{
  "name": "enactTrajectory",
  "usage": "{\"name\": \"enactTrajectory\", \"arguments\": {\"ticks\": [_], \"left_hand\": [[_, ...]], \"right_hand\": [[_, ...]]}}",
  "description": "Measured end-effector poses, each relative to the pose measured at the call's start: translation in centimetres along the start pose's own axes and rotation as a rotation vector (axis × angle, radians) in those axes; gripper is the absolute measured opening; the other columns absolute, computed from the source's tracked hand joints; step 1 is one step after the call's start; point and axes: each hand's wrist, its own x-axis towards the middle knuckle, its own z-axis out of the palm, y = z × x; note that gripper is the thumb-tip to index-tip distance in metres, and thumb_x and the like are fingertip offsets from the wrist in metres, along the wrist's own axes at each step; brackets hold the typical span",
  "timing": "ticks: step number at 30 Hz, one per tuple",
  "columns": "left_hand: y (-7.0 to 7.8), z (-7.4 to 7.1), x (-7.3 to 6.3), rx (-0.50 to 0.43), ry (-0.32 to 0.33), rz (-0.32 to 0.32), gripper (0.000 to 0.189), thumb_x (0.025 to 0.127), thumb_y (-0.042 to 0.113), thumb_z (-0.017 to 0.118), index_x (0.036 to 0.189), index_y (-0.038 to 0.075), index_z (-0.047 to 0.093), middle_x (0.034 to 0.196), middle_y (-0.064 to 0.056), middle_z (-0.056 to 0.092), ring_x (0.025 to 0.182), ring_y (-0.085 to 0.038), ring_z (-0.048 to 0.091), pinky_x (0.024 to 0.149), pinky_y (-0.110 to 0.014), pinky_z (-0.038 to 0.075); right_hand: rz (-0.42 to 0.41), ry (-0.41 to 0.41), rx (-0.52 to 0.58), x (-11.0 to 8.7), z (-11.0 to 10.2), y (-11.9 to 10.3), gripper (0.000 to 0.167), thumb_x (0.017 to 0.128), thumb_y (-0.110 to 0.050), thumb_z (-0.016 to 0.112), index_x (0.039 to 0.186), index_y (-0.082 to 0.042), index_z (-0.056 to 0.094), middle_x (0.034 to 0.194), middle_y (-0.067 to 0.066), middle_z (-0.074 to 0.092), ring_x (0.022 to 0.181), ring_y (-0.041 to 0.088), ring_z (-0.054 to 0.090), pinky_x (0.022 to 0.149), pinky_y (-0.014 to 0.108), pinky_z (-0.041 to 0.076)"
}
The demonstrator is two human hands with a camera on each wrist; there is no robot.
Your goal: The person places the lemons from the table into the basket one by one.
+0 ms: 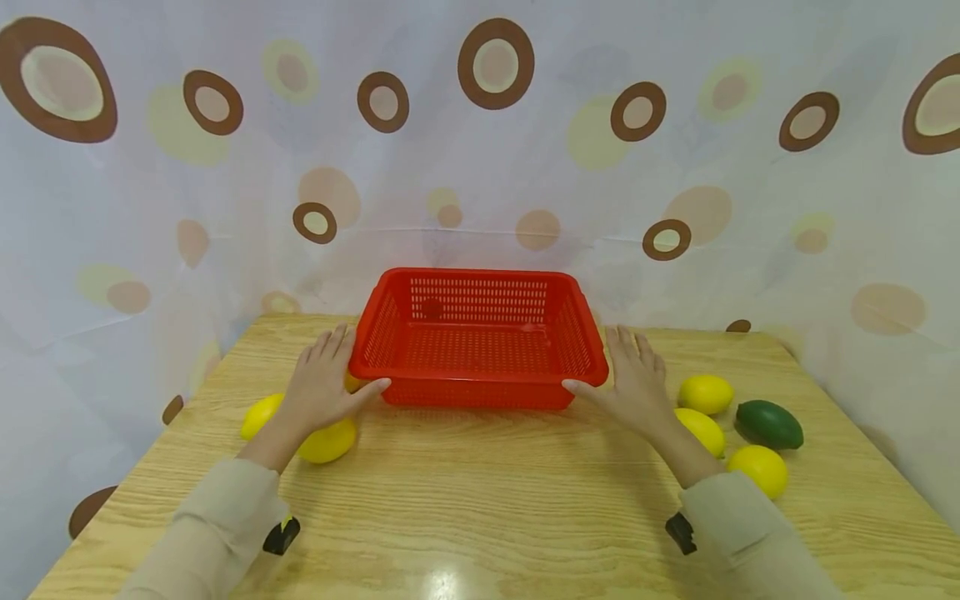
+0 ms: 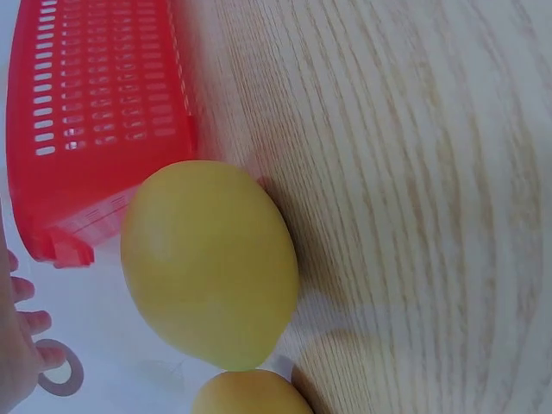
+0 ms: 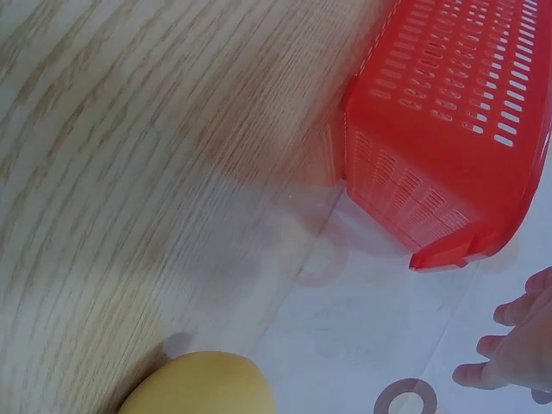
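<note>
An empty red plastic basket (image 1: 480, 393) with slotted walls stands on the wooden table. At its left end is my left hand (image 1: 321, 385), fingers extended and thumb toward the front corner. My right hand (image 1: 636, 387) mirrors it at the right end, fingers spread. In both wrist views the fingertips show apart from the basket's end. Beneath my left forearm lie yellow lemons (image 1: 330, 442), one of them large in the left wrist view beside the basket. Another lemon (image 3: 203, 388) shows low in the right wrist view.
Right of my right forearm, three lemons (image 1: 706, 393) lie around a dark green oval fruit (image 1: 768, 424). A pale curtain (image 1: 480, 167) with brown rings hangs behind the table (image 1: 480, 500). Black wrist pieces (image 1: 282, 536) show at both sleeves.
</note>
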Motion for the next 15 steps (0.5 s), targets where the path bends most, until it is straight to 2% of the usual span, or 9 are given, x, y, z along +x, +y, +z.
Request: {"name": "enactTrajectory", "arguments": {"ticks": [6, 15], "left_hand": [[0.1, 0.2, 0.6, -0.004, -0.020, 0.006, 0.091, 0.086, 0.056, 0.050, 0.146, -0.004, 0.017, 0.153, -0.023, 0.016, 0.139, -0.044, 0.015, 0.112, -0.059, 0.013], [0.2, 0.4, 1.4, -0.010, -0.045, 0.008, 0.092, 0.086, 0.054, 0.051, 0.147, -0.004, 0.012, 0.154, -0.022, 0.013, 0.140, -0.043, 0.012, 0.114, -0.057, 0.010]], "right_hand": [[-0.014, -0.024, -0.031, 0.8, 0.4, -0.1, 0.103, 0.078, -0.060, 0.059, 0.146, 0.003, 0.014, 0.152, 0.027, 0.014, 0.137, 0.048, 0.010, 0.107, 0.066, 0.010], [-0.027, -0.067, -0.066, 1.6, 0.8, 0.0, 0.106, 0.078, -0.060, 0.059, 0.148, 0.002, 0.009, 0.153, 0.025, 0.012, 0.138, 0.048, 0.008, 0.109, 0.064, 0.010]]}}
